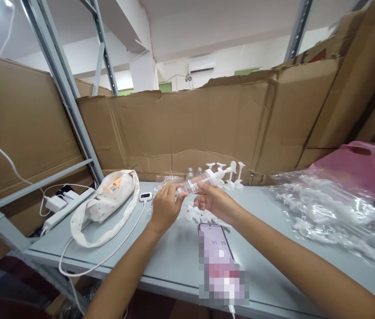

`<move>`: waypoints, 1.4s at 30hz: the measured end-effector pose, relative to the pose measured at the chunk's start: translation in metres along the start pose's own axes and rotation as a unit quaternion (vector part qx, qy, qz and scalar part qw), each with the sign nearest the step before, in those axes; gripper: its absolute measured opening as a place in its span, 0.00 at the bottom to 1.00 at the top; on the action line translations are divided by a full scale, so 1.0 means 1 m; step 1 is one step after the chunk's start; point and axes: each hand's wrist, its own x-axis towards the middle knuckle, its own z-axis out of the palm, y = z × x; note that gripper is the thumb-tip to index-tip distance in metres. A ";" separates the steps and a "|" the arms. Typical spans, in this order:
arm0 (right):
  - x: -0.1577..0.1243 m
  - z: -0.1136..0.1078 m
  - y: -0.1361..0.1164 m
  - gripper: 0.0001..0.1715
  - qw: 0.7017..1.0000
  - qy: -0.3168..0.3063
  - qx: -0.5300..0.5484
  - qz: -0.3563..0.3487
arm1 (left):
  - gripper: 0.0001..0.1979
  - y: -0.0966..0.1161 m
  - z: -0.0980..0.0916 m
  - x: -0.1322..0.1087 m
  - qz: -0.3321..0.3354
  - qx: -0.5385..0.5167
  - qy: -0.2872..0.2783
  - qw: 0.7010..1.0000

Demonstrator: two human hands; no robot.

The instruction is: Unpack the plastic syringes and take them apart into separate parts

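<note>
Together, the left grip (pixel 166 204) and right grip (pixel 214 200) are closed on a clear bottle (pixel 194 184), the left at its lower end, the right near its white pump top (pixel 211 176). The bottle is held above the tabletop (pixel 170 252), tilted, its pump end up and to the right. Below lie small white parts (pixel 194 214) and, nearer, a phone (pixel 218 242). Upright white pumps (pixel 239 176) stand behind; a fabric bag (pixel 109 201) lies left, a clear plastic bag of white pieces (pixel 333 212) right.

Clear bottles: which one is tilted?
The bottle held between the left hand and right hand; the two bottles behind stand upright near the cardboard.
</note>
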 end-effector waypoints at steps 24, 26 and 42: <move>-0.046 -0.047 -0.023 0.16 0.979 0.032 -0.075 -0.186 | 0.22 0.070 0.007 0.020 -0.209 -0.514 -0.134 0.821; -0.048 -0.048 -0.024 0.15 0.979 0.030 -0.071 -0.187 | 0.22 0.071 0.010 0.023 -0.225 -0.502 -0.162 0.819; -0.049 -0.096 -0.012 0.13 0.981 0.086 -0.028 -0.169 | 0.20 0.066 0.052 0.039 -0.207 -0.435 -0.273 0.833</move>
